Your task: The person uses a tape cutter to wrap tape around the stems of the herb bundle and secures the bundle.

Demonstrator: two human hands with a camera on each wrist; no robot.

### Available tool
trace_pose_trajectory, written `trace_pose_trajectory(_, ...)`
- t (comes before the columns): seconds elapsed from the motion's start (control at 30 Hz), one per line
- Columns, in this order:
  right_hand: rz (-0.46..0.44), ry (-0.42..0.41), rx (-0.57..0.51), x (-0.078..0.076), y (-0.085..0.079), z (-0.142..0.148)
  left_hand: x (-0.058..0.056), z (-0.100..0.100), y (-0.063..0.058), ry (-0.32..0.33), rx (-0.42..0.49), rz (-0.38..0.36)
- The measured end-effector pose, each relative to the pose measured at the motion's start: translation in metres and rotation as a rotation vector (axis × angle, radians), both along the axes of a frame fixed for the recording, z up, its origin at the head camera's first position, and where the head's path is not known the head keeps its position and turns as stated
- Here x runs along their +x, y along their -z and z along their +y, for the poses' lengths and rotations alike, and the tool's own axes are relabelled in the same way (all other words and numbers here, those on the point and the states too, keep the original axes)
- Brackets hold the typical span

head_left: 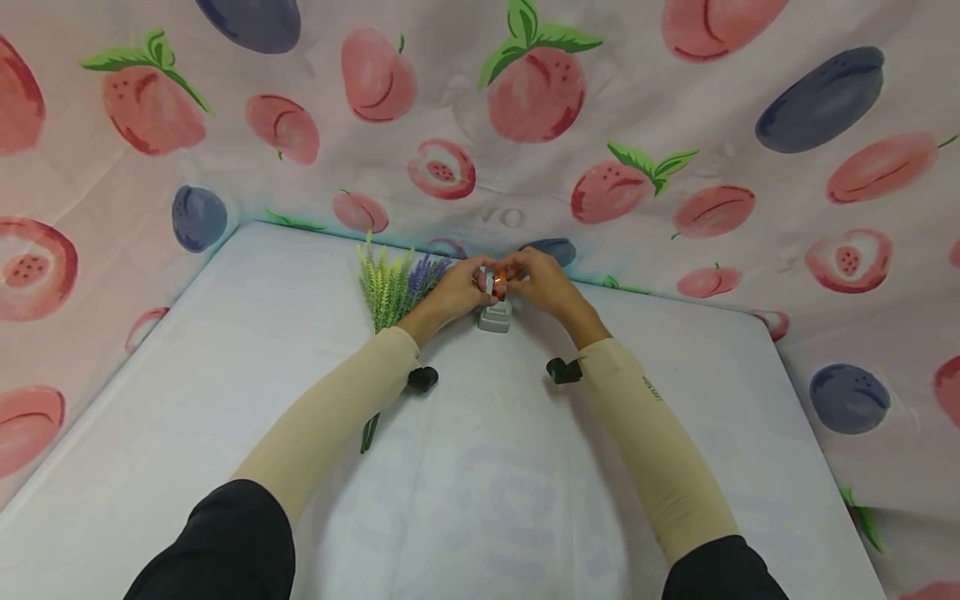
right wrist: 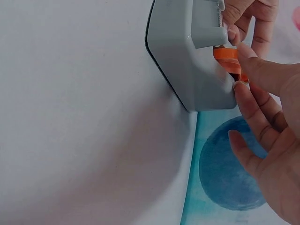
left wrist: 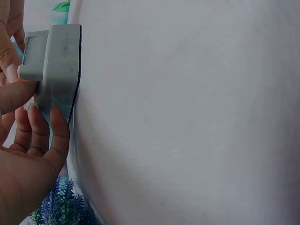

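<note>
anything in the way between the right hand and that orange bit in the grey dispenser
Nothing visible: the right hand is already there, its thumb against the orange piece at the grey dispenser. The flowers lie beyond the left hand, away from the right hand's side.

Soft light casts diffuse shadows on the table, with dimmer, perhaps slightly blurred wrist views.
</note>
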State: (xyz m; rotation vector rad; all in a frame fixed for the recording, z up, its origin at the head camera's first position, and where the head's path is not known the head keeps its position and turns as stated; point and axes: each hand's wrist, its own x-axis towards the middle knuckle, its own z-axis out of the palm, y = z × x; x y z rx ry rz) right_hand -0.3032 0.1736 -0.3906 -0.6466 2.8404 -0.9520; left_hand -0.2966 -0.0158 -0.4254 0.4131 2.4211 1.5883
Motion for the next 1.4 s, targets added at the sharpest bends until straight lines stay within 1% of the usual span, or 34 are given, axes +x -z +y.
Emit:
trace_pose_trajectory(0.33,-0.009,-0.033,0.042,-0.002,-0.001,-0.002,-0.002,-0.001,0.001,0.009,-0.006,0.015)
trace_pose_trajectory(0.5,-0.030,-0.024,0.022,-0.001,-0.004,-0.005,-0.002,0.000,0.002,0.012,-0.015,0.032)
trace_pose_trajectory(0.67,-0.042,-0.006,0.014,0.001,-0.005,-0.006,-0.002,-0.001,0.002,0.018,-0.027,0.029)
trace_pose_trajectory(1.0,-0.025,0.037,-0.064,0.005,-0.005,-0.003,-0.001,-0.001,0.002,0.037,-0.034,0.044)
trace_pose_trajectory(1.2,-0.026,0.062,-0.113,0.016,-0.007,0.001,-0.001,0.000,0.001,0.040,-0.018,0.026)
trace_pose_trajectory(1.4,-0.024,0.049,-0.180,0.025,-0.001,0.007,0.000,-0.001,-0.001,0.042,-0.031,0.017)
